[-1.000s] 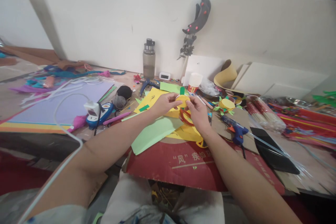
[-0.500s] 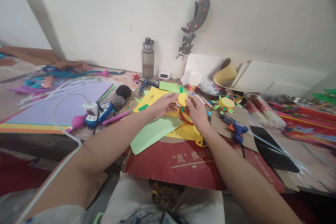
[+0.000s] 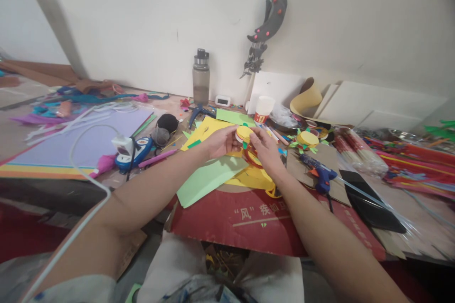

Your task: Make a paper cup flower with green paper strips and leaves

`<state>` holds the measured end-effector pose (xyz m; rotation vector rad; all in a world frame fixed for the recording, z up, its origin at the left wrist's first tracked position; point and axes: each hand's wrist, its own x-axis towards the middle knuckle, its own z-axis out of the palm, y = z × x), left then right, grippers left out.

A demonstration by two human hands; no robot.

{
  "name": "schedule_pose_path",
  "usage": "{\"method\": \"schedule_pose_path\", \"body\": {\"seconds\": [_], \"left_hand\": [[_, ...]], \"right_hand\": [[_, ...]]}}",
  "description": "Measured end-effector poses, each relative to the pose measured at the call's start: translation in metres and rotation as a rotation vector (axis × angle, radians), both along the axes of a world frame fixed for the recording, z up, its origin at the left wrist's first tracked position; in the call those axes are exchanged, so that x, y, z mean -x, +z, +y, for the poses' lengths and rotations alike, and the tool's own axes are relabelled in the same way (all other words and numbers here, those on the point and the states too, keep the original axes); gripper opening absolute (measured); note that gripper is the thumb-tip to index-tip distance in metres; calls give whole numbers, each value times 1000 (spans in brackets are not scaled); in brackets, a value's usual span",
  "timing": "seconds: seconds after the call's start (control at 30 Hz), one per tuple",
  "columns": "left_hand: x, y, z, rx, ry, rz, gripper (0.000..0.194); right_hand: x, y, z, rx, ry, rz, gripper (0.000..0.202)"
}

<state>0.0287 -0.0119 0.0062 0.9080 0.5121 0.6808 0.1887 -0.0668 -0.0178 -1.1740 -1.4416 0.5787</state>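
Note:
Between my two hands is a small round paper craft piece [image 3: 244, 133] with a yellow top, a pale side and green tabs. My left hand [image 3: 225, 142] grips its left side, fingers curled round it. On the other side, the fingers of my right hand [image 3: 263, 147] press against its right edge. Just below lie a roll of tape [image 3: 253, 158], partly hidden by my right hand, and yellow paper [image 3: 254, 177]. A light green sheet [image 3: 211, 180] is under my left wrist. A similar yellow round piece with green tabs [image 3: 307, 139] sits to the right.
A blue glue gun [image 3: 323, 180] and a black tablet-like slab [image 3: 369, 206] are at right. Behind stand a water bottle [image 3: 201, 78] and a paper cup [image 3: 263, 108]. A power strip [image 3: 137, 154] with a white cable lies left. Red cardboard [image 3: 234, 227] covers the front edge.
The round piece has tilted in my hands, so its pale side shows more below the yellow top. Both hands stay on it, in nearly the same place.

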Motion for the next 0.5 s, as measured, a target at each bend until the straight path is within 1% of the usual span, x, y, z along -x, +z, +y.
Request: {"method": "schedule_pose_path", "body": {"seconds": [0.17,0.37,0.5], "left_hand": [[0,1,-1,-4,-13,20,25],[1,3,-1,4,13,40,23],[2,0,2,-28,-24,25,25]], "right_hand": [[1,-3,2,-20,-40,-4,46],[0,-2,1,-80,-82,-93,41],[0,-2,1,-75,-45,-107,37]]}}
